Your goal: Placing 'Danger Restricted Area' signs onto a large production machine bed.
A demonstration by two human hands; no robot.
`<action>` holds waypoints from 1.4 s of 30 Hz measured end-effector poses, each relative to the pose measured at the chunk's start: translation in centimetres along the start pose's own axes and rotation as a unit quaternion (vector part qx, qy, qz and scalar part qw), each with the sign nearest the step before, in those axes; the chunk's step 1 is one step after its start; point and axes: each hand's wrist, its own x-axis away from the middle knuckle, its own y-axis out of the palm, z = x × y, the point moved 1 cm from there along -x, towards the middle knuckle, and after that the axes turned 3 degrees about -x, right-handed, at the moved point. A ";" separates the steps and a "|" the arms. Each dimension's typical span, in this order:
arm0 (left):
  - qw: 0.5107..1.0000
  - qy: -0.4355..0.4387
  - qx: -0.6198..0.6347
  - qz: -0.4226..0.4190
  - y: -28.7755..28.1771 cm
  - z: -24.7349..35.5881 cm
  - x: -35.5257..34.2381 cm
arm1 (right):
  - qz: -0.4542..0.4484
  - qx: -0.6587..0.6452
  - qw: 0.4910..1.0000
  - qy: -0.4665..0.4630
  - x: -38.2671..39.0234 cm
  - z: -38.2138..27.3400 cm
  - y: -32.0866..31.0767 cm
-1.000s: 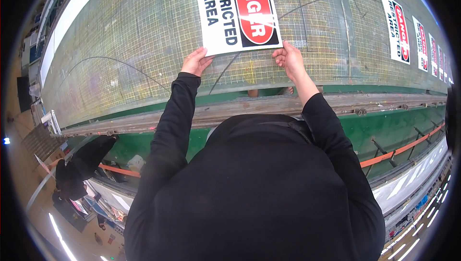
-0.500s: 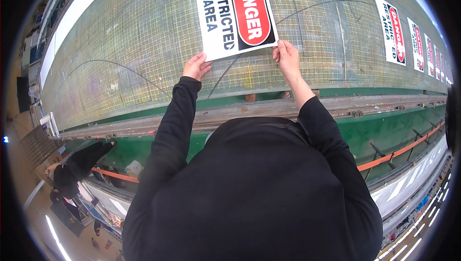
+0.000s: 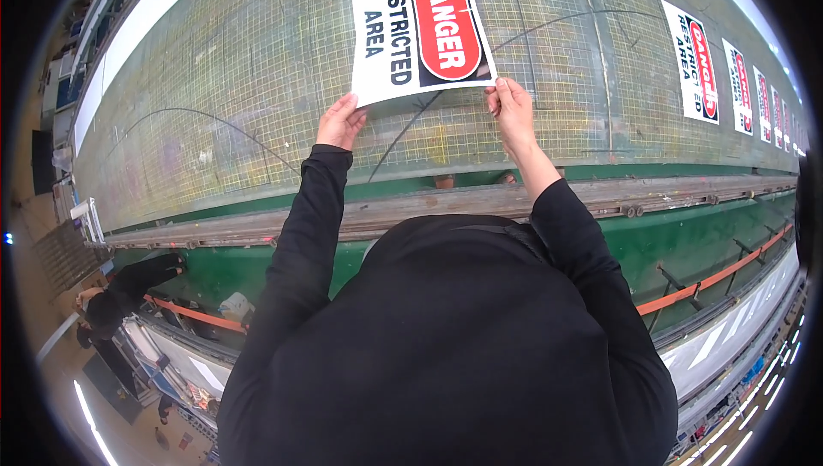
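My left hand [image 3: 341, 121] pinches the near left corner of a rectangular white sign [image 3: 384, 72] with a red oval on a black panel and black lettering. The near right corner of that sign is gripped between the fingers of my right hand [image 3: 512, 110]. The sign lies over a greenish, yellow-gridded work surface [image 3: 231, 80] marked with dark curved lines; its near edge looks slightly bowed and raised, with shadow beneath. Further right, a row of similar signs [image 3: 686, 89] lies on the same surface, shrinking toward the rim of the view.
A worn rail [image 3: 403, 196] runs along the bench's near edge, above a green frame [image 3: 223, 269] with an orange bar [image 3: 703, 283]. A co-worker in dark clothes [image 3: 129, 286] is bent over at lower left, beside racks and other items.
The sign and both my hands have shifted slightly down in the picture, so the sign's far edge now shows whole. The signs at right also appear lower, as the view shifts. My grip stays.
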 end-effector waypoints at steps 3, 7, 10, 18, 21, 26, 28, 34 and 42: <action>0.999 0.012 0.003 -0.036 -0.4 0.2 -0.3 | 0.005 -0.016 1.000 -0.019 -0.3 -1.3 1.0; 0.999 0.003 0.008 -0.040 -1.1 -1.3 -0.5 | 0.015 -0.003 0.998 -0.055 -0.4 -1.8 2.1; 0.999 -0.016 0.031 -0.035 -1.1 -1.9 -0.6 | 0.022 0.031 0.997 -0.073 -0.3 -2.3 2.4; 0.997 -0.014 0.061 -0.045 -1.2 -2.2 -0.5 | 0.029 0.051 0.993 -0.105 -0.2 -3.8 3.4; 0.996 -0.018 0.065 -0.049 -1.5 -2.2 -0.3 | 0.041 0.089 0.989 -0.109 0.2 -4.1 3.5; 0.995 -0.029 0.070 -0.057 -1.5 -2.5 -0.6 | 0.038 0.090 0.988 -0.116 -0.2 -4.3 3.7; 0.996 -0.027 0.068 -0.055 -1.2 -2.2 -0.5 | 0.039 0.091 0.985 -0.142 -0.2 -5.2 4.0; 0.995 -0.001 0.066 -0.080 0.0 -0.4 0.2 | 0.041 0.134 0.977 -0.163 -0.2 -6.3 3.9; 0.995 0.014 0.046 -0.090 -2.1 -0.7 0.7 | 0.015 0.104 0.975 -0.195 0.7 -4.4 3.9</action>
